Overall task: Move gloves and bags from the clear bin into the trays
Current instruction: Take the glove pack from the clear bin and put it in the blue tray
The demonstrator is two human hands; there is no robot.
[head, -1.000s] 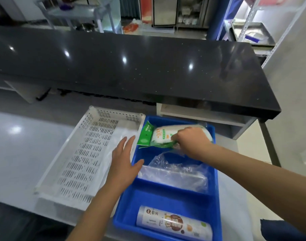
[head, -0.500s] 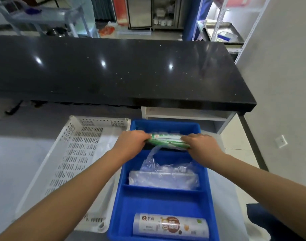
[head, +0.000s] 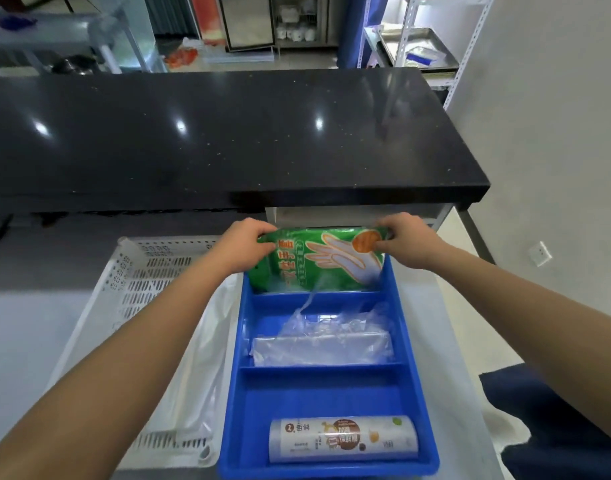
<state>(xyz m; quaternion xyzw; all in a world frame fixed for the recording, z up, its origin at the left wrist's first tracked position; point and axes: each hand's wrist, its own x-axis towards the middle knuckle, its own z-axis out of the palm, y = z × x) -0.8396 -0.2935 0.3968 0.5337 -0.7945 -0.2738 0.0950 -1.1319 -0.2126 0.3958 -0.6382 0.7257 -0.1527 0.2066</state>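
Glove pack (head: 318, 265) upright, far compartment of blue tray (head: 318, 393).
Left grip (head: 243, 244), right grip (head: 411, 240) both pinching its top corners; bag roll (head: 344, 438) in near compt.

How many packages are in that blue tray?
3 in view, maybe more underneath. The green glove pack stands in the far section, held by the left hand and right hand; clear bags fill the middle; a labelled roll lies nearest.

A green glove pack (head: 318, 263) stands upright in the blue tray's (head: 318, 393) far compartment. Crumpled clear bags (head: 321, 344) lie in the middle one. A printed roll (head: 344, 439), probably of bags, lies across the nearest.
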